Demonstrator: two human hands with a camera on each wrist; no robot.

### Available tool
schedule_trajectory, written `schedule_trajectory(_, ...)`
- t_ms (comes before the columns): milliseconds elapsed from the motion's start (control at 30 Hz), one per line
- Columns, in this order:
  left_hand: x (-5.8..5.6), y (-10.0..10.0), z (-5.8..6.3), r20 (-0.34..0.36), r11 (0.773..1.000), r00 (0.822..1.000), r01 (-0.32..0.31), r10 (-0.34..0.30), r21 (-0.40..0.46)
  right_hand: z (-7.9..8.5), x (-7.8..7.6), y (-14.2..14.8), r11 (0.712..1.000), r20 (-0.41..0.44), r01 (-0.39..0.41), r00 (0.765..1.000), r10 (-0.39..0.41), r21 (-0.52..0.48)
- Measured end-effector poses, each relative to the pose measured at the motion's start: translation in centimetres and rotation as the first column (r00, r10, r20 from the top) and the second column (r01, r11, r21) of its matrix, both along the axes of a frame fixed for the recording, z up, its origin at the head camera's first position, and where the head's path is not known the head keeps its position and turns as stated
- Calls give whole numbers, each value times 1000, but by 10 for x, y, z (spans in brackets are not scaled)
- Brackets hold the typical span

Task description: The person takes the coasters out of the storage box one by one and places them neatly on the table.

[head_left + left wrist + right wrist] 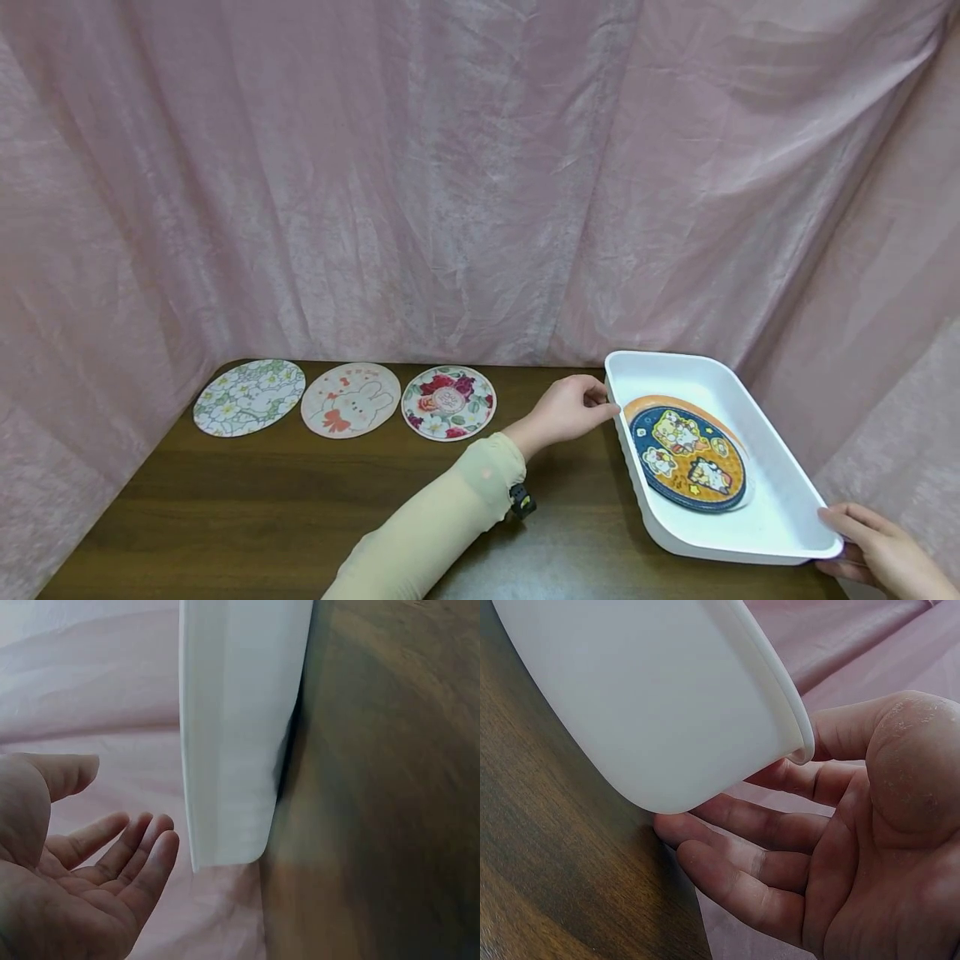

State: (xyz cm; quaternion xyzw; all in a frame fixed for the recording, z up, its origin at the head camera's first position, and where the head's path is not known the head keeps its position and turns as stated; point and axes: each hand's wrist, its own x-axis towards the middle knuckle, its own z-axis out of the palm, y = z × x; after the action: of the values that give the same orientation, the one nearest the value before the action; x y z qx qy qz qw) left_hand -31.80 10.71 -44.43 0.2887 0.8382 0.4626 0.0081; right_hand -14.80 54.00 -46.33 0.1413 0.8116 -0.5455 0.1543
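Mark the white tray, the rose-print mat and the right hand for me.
White tray (776, 508), head view: bare floor.
Rose-print mat (449, 402), head view: central circle.
Right hand (851, 847), right wrist view: palm.

My right hand (873, 543) grips the near right corner of the white tray (776, 518); my left hand (567, 408) is positioned at its left rim. The tray contains overlapping round mats (688, 458). Three patterned mats (351, 402) lie aligned on the table (262, 500).
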Motion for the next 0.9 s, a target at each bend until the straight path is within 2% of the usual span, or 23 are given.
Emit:
schedule_trajectory(367,4,21,-2,24,1000,999,28,-28,-5,1,0,1,1000,-5,-4,1000,4,1)
schedule_trajectory(567,5,31,0,22,998,998,55,-55,-5,-1,0,5,998,-44,-58,997,57,-39)
schedule_trajectory(800,7,45,-1,51,996,996,75,-73,-40,-1,0,2,1000,-16,8,1000,-8,-13)
schedule_trajectory(900,9,51,0,60,995,996,69,-64,-76,0,1,1,1000,-19,8,1000,-8,-11)
